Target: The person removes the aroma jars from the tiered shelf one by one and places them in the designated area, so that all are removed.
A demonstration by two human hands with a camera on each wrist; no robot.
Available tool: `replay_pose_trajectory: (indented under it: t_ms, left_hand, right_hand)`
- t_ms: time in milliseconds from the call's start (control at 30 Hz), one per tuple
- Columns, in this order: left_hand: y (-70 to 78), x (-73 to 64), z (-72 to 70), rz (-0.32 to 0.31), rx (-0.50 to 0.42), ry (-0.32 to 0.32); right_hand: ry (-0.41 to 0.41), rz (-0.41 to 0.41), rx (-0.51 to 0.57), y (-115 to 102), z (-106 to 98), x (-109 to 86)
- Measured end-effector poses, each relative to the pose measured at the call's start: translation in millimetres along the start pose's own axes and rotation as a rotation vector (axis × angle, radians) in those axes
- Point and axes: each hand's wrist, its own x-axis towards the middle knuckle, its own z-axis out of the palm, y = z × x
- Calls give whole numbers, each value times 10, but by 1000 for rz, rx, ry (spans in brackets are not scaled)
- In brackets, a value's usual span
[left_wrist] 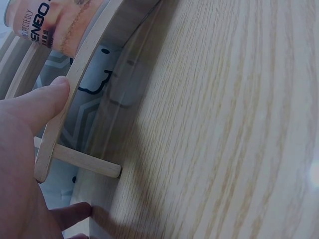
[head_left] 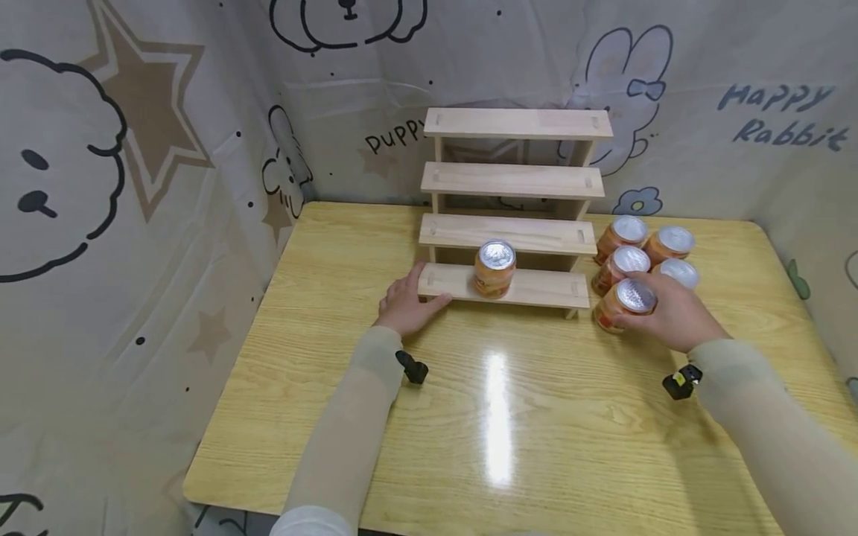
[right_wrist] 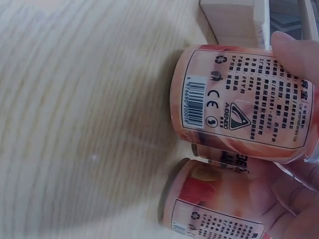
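My left hand (head_left: 409,307) holds the left end of a four-tier wooden step shelf (head_left: 509,180), its thumb along the front edge of the lowest tier. A small orange can (head_left: 494,280) with a silver lid stands upright near the middle of that tier; its printed side shows in the left wrist view. To the right of the shelf, my right hand (head_left: 678,316) grips a second orange can (right_wrist: 234,99), the nearest of a group, between thumb and fingers. Its barcode and printed label face the right wrist camera.
Several more cans (head_left: 672,240) stand close together behind the right hand, beside the shelf's right end. Everything sits on a light wood table (head_left: 335,461). A cloth with cartoon drawings (head_left: 348,97) hangs behind and beside the table.
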Motion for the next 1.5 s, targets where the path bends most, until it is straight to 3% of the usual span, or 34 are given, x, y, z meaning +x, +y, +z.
replay_pose_trajectory:
  t_ms: [600, 733, 867, 1000, 1500]
  left_hand:
    - [40, -65, -28, 16, -27, 18]
    - [34, -44, -27, 7, -19, 19]
    - [27, -34, -27, 5, -17, 16]
    - [36, -51, -30, 11, -22, 19]
    - [23, -50, -29, 8, -16, 11]
  right_hand:
    - [-46, 36, -52, -84, -46, -12]
    - [-32, 55, -106, -196, -147, 34]
    - [-29, 65, -77, -346, -255, 127]
    - [-17, 24, -44, -501, -300, 262]
    - [-168, -87, 46, -1114, -69, 719]
